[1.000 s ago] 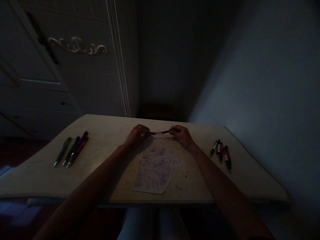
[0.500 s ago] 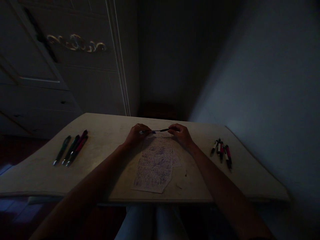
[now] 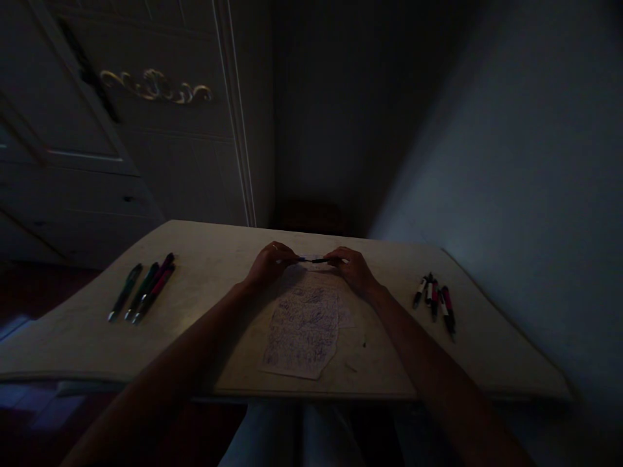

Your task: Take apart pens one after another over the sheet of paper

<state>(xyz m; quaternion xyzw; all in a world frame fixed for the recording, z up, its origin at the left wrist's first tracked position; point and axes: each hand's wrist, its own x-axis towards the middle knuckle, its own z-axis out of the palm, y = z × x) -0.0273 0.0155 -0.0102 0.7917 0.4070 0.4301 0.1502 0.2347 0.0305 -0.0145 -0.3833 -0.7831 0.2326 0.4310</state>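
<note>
Above the far end of the paper, my two hands meet over a pen in parts. My left hand [image 3: 276, 264] is closed, pinching a thin pen refill [image 3: 305, 259] with a bluish part at the fingertips. Between thumb and fingers of my right hand [image 3: 350, 266] is a dark pen barrel [image 3: 318, 261], its end in line with the refill. The dim light hides whether the refill's tip is inside the barrel. Below both hands lies a paper sheet [image 3: 302, 331] covered in blue scribbles.
Several dark green and pink pens [image 3: 146, 292] lie at the left of the white table [image 3: 219, 253]. Several pens with white and pink parts [image 3: 434, 298] lie at the right. A cabinet [image 3: 185, 175] stands behind on the left, a wall [image 3: 525, 162] on the right.
My hands have drawn closer together, so less of the thin refill shows between them. The view has shifted slightly.
</note>
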